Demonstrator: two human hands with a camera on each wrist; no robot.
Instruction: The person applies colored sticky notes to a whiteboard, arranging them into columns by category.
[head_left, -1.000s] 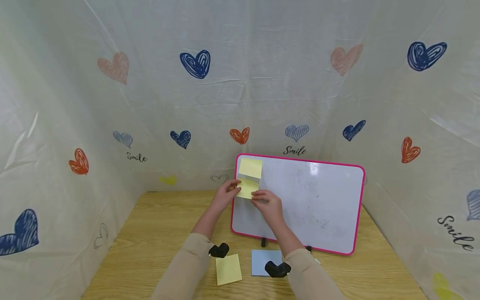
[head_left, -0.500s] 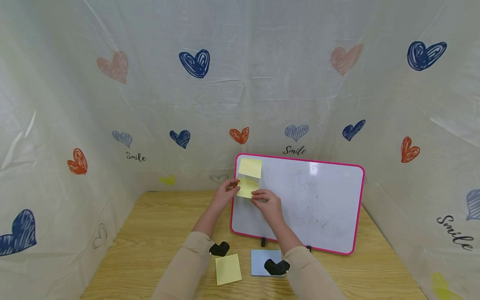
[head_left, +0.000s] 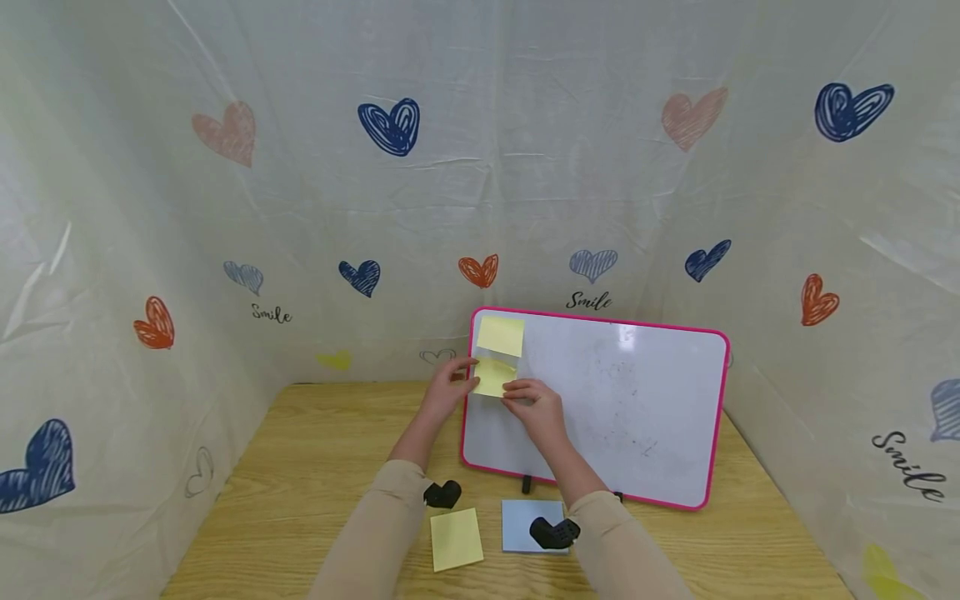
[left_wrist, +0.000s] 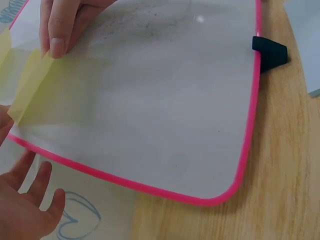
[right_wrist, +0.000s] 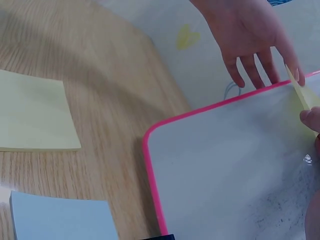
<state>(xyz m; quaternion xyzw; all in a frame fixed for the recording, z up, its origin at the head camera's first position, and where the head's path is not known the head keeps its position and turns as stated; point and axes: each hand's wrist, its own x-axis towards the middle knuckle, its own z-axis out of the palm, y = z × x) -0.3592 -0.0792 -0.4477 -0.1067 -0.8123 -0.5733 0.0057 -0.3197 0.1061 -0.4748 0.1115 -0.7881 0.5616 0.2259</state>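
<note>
A yellow sticky note (head_left: 493, 377) lies against the upper left of a pink-framed whiteboard (head_left: 600, 417), its lower part curling away from the surface. My right hand (head_left: 536, 408) pinches the note's lower right corner between thumb and fingers. At the note's left edge, my left hand (head_left: 447, 387) has thumb and index finger parted, with a fingertip touching or very near the paper. Its other fingers spread loosely beyond the frame, as the left hand (right_wrist: 255, 45) shows in the right wrist view. Another yellow sticky note (head_left: 501, 335) is stuck just above, in the board's corner.
On the wooden table (head_left: 300, 500) before the board lie a yellow sticky-note pad (head_left: 457, 540) and a blue sticky-note pad (head_left: 521, 525), the latter partly covered by the right wrist's black device (head_left: 553, 533). A black foot (head_left: 527, 484) props the board. A heart-printed curtain (head_left: 427, 208) hangs behind.
My left thumb and index finger have parted slightly and drawn a little left at the note's edge. The right hand and the note have stayed nearly still.
</note>
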